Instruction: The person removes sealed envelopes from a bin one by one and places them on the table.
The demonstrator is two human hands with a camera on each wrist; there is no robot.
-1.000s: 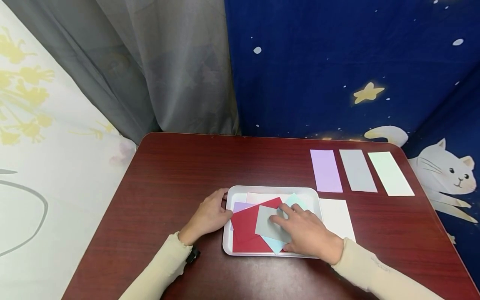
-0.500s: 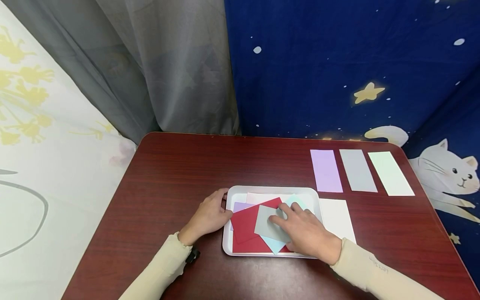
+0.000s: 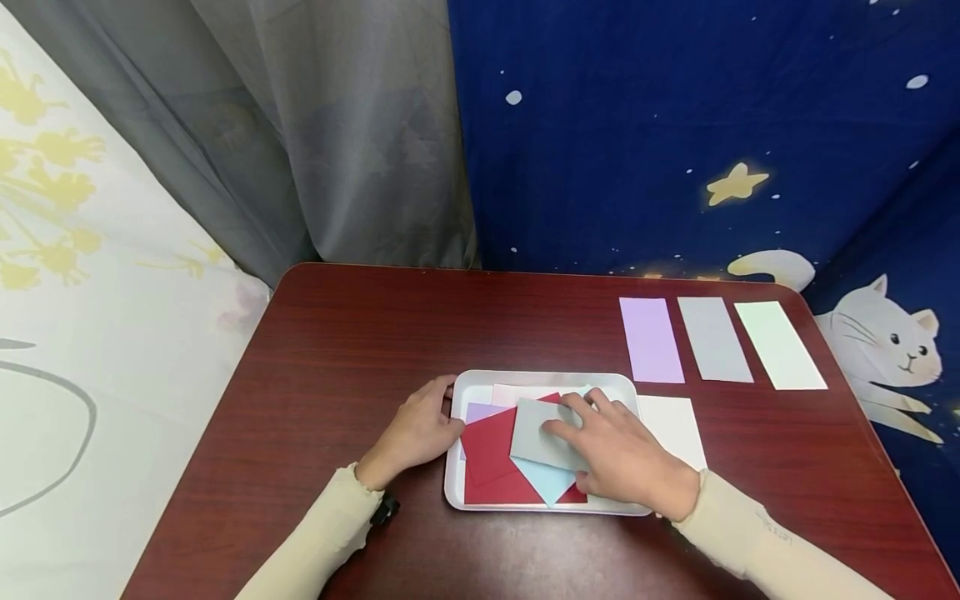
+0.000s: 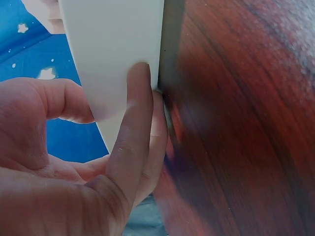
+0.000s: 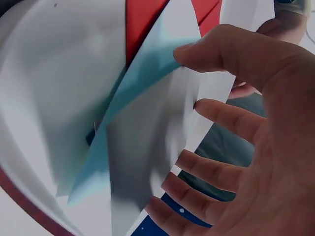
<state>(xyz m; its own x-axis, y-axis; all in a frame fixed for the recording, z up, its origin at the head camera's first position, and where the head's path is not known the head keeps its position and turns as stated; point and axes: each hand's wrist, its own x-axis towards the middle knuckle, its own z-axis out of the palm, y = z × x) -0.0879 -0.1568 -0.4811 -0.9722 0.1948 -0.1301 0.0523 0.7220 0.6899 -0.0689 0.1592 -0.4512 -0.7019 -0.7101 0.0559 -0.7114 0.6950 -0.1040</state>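
A shallow white tray [image 3: 454, 487] lies on the table, holding overlapping coloured paper pieces. My left hand [image 3: 416, 429] grips its left end, with fingertips against the outer wall in the left wrist view. Over the tray's right half, my right hand [image 3: 618, 458] holds a grey card [image 3: 536, 433] between thumb and fingers, tilted in the right wrist view. Beneath the card is a light blue piece [image 5: 142, 73], and under that a red piece [image 3: 487, 454] with a crease or edge line across it. A purple piece [image 3: 480, 411] and a pale pink piece [image 3: 513, 392] show partly behind.
On the dark red table [image 3: 375, 333], a purple strip [image 3: 651, 340], a grey strip [image 3: 715, 338] and a pale green strip [image 3: 780, 345] lie in a row at the back right. A white sheet [image 3: 675, 429] sits right of the tray. Curtains hang behind.
The grey card has shifted slightly up and turned, and my right hand has moved slightly right and up with it. My left hand stays on the tray's edge.
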